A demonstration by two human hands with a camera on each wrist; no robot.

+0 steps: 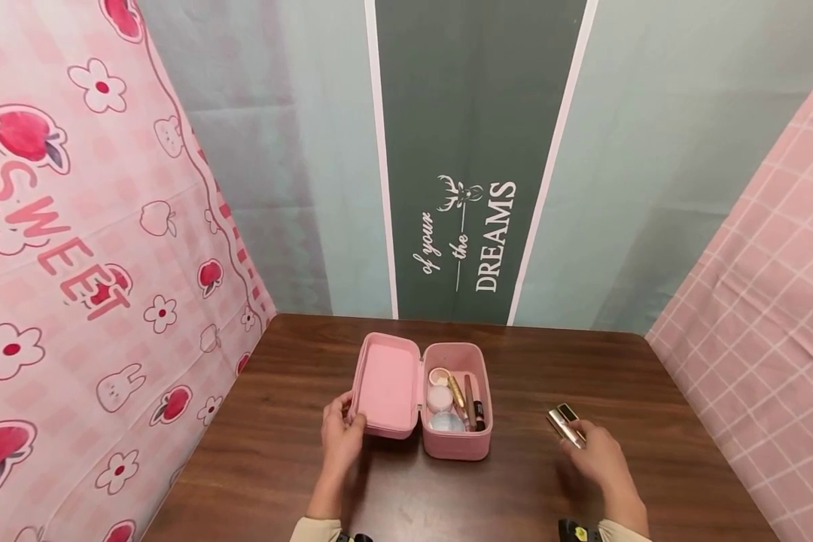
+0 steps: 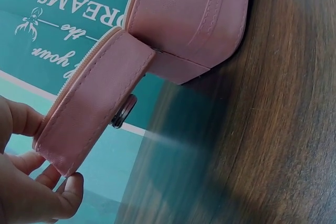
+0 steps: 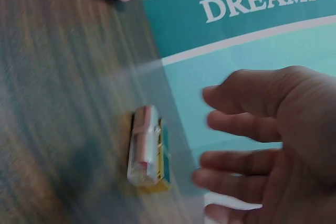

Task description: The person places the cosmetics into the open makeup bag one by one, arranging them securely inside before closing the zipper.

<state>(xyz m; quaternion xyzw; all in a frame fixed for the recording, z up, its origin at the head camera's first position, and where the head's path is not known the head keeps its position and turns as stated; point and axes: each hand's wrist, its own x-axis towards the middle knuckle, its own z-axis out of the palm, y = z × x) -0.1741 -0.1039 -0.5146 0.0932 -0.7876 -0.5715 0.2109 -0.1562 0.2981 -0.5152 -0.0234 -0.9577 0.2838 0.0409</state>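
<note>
A pink zippered makeup case (image 1: 457, 446) stands on the table with its lid (image 1: 388, 384) folded out to the left. My left hand (image 1: 342, 435) grips the lid's outer edge, thumb on one side and fingers on the other; the left wrist view shows the lid's side wall (image 2: 89, 103) between them. Inside the case lie round jars (image 1: 439, 399), a gold tube (image 1: 456, 391) and dark slim tubes (image 1: 477, 414). My right hand (image 1: 601, 454) is just beside a small group of lipstick-like tubes (image 1: 564, 426). In the right wrist view its fingers (image 3: 236, 174) are spread, apart from the tubes (image 3: 144, 150).
The brown wooden table (image 1: 515, 497) meets a green and grey curtain (image 1: 454, 150) at its back edge. Pink patterned cloths hang at the left (image 1: 108, 301) and right (image 1: 772, 316). A metal ring (image 2: 125, 111) sits on the lid's outer face.
</note>
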